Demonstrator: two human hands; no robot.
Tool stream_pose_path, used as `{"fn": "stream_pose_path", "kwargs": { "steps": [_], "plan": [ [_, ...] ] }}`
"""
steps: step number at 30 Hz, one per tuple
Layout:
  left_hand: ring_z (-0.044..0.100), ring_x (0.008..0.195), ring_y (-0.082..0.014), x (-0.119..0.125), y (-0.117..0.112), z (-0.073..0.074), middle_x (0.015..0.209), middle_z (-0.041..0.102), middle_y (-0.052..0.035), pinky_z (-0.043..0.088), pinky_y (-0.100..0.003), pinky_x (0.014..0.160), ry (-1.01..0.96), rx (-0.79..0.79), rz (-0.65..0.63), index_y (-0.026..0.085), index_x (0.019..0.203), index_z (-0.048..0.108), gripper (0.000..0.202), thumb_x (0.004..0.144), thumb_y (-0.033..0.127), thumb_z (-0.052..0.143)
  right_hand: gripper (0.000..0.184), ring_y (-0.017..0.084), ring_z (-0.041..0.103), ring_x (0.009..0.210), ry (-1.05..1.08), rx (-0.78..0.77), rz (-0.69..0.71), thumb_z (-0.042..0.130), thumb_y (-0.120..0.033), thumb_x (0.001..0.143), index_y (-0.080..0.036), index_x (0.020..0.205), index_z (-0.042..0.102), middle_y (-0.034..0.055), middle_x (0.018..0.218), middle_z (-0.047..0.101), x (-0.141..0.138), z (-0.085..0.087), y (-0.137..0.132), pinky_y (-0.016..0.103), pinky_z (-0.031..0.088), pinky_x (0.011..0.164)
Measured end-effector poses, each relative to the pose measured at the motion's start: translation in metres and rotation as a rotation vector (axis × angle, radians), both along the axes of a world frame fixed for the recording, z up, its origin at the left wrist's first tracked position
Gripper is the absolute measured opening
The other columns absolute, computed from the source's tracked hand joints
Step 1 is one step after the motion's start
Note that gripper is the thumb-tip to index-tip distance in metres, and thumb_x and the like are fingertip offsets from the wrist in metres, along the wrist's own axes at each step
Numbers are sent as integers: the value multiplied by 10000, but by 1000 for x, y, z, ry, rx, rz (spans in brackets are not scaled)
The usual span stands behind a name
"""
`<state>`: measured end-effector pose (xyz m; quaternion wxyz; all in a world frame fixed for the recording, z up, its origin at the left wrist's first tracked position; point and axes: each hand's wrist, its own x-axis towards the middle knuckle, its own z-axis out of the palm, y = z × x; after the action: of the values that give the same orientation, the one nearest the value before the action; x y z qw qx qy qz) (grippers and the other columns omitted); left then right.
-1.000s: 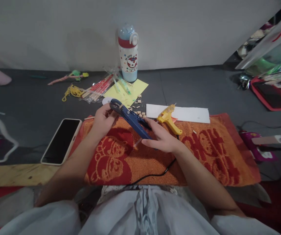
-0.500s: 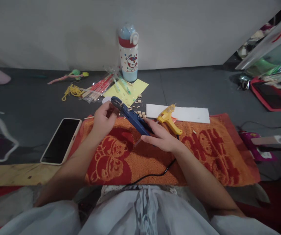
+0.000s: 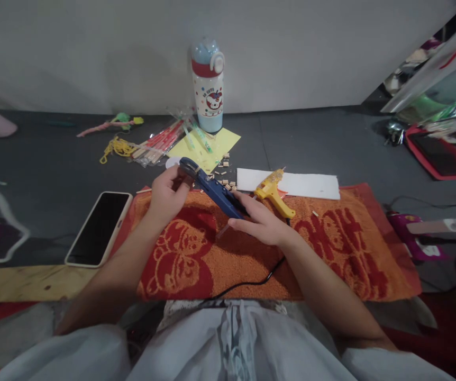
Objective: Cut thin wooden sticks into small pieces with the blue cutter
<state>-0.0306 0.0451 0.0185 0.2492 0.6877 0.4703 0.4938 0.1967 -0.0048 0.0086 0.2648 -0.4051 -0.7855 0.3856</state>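
Note:
A blue hand cutter point(image 3: 212, 188) slants over the orange and red towel point(image 3: 331, 248). My right hand point(image 3: 260, 222) grips its handles near the lower end. My left hand point(image 3: 166, 193) is pinched at the cutter's head, its fingers closed on something too small to make out, perhaps a thin wooden stick. Small cut wooden bits point(image 3: 224, 172) lie scattered just beyond the cutter. A yellow glue gun point(image 3: 273, 191) rests on the towel right of my right hand, its black cord point(image 3: 252, 280) trailing toward me.
A phone point(image 3: 99, 227) lies left of the towel. A drink bottle point(image 3: 208, 84) stands by the wall, with yellow paper point(image 3: 212, 145), packets of sticks point(image 3: 160, 143) and a white strip point(image 3: 303, 184) near it. A wooden plank point(image 3: 29, 283) lies at lower left; red-edged clutter point(image 3: 438, 153) at right.
The cutter and both hands have lifted slightly and shifted a little away from me. Nothing else has moved.

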Motion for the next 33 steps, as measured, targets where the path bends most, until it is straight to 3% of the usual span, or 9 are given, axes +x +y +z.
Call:
{"fn": "stream_pose_path", "kwargs": {
  "steps": [12, 22, 33],
  "plan": [
    [451, 424, -71, -3, -2, 2, 471, 562, 14, 336, -201, 438, -26, -147, 36, 148, 554, 578, 205, 740, 226, 609, 703, 330, 525, 1191, 10, -24, 9, 552, -526, 826, -108, 1364, 380, 184, 1317, 533, 0, -3, 0, 486, 431, 987],
    [421, 388, -61, -2, -4, 7, 447, 560, 15, 314, -193, 405, -42, -128, 26, 154, 533, 575, 227, 736, 249, 612, 687, 305, 550, 1161, 44, -22, 25, 550, -509, 836, -123, 1377, 375, 171, 1304, 548, -1, -4, 0, 464, 442, 978],
    [441, 423, -73, -5, -3, 9, 455, 559, 11, 338, -206, 456, 69, -97, 69, 157, 527, 580, 265, 775, 248, 594, 651, 296, 535, 1187, 79, -71, 2, 536, -480, 854, -128, 1380, 380, 163, 1345, 522, -6, -6, -2, 458, 422, 1002]
  ]
}}
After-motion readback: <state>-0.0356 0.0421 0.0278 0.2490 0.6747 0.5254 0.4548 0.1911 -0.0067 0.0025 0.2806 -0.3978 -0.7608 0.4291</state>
